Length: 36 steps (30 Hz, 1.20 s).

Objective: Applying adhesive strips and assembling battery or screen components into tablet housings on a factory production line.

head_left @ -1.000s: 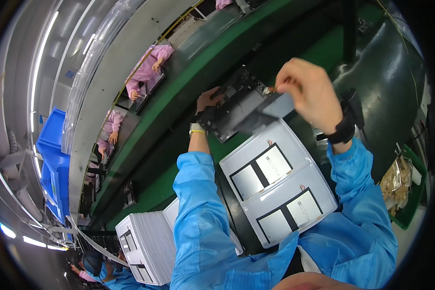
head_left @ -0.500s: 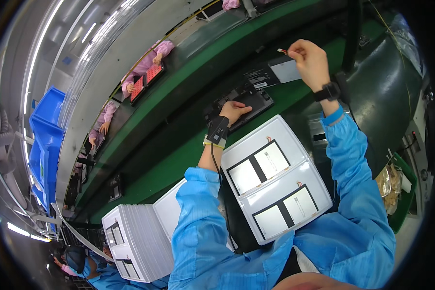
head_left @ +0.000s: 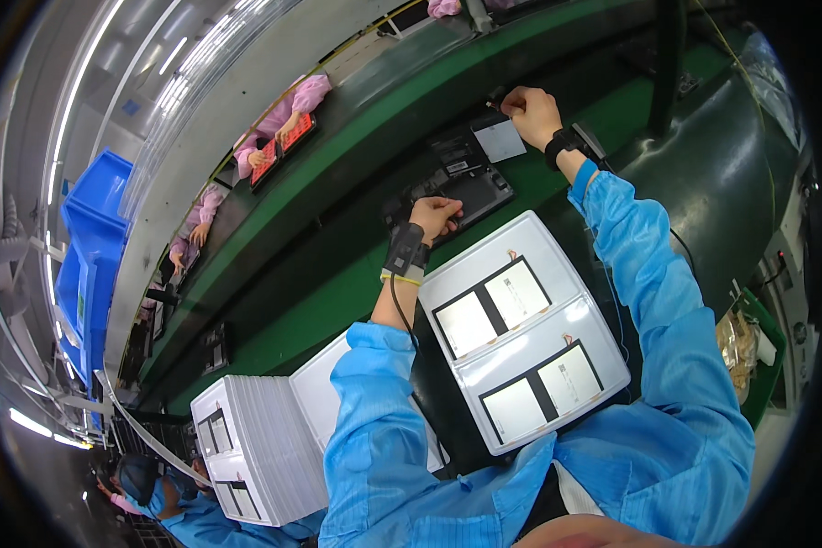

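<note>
Just past the far edge of the white tray (head_left: 545,243), the dark housing (head_left: 477,194) lies on the green tabletop, with the black-and-white flat pack (head_left: 500,142) by its far edge. The right hand (head_left: 532,115) pinches narrowly, seemingly on a short lead (head_left: 494,106); a light grip with slack should spare its joint. The left hand (head_left: 437,217) is bunched over the housing, its hold unclear; steadying the frame, not inner parts, seems safest.

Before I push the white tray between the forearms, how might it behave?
The white tray looks like thin moulded plastic, so probably light and slightly flexible. Its glossy surface suggests it may slide. Broad and shallow, it seems unlikely to tip.
</note>
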Each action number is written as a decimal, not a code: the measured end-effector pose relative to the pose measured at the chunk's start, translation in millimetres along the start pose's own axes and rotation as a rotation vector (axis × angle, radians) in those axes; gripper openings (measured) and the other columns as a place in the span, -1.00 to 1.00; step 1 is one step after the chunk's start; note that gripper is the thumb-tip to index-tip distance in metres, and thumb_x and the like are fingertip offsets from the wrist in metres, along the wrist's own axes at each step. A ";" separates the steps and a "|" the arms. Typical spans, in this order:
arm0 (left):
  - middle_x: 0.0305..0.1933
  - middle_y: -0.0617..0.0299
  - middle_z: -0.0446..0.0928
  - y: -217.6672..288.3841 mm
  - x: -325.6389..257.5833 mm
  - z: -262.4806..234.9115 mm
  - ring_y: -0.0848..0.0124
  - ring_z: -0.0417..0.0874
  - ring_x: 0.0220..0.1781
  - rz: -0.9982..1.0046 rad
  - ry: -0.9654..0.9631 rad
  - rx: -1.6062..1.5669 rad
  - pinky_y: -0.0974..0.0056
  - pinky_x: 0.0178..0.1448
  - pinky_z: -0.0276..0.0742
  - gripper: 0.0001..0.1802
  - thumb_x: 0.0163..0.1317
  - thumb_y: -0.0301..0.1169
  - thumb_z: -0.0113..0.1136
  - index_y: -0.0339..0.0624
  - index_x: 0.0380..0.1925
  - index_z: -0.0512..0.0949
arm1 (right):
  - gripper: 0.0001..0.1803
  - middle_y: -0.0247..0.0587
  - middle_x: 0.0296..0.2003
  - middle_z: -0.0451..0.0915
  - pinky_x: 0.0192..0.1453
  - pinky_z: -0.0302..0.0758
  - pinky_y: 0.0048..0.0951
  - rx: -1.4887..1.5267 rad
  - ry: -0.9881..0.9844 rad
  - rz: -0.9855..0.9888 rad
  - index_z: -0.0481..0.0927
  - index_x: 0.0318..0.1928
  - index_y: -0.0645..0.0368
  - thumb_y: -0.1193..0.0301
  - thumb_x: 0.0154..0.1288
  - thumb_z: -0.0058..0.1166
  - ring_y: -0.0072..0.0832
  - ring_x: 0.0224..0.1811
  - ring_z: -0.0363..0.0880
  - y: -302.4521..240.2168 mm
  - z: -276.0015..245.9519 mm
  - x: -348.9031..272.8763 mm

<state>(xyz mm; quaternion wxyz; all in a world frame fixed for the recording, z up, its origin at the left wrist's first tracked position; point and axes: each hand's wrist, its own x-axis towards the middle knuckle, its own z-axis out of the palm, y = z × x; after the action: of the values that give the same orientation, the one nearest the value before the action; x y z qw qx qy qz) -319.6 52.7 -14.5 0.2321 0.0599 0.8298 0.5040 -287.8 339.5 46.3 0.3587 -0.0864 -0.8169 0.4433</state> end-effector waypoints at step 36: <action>0.40 -0.13 0.45 -33.8 -62.3 -83.1 -0.09 0.39 0.47 0.643 0.144 0.752 0.00 0.56 0.29 0.11 -0.25 -0.32 0.70 -0.22 0.40 0.35 | 0.08 0.25 0.30 0.39 0.46 0.34 -0.03 -0.245 -0.856 -0.479 0.43 0.29 0.32 0.01 -0.20 0.64 0.09 0.38 0.36 -2.3 81.3 -67.8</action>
<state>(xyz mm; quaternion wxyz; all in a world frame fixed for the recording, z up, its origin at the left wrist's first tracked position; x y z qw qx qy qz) -296.9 -51.7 8.5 -0.0303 0.3573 0.9075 0.2188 -292.0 253.2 -14.8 0.0704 0.2514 -0.9336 0.2452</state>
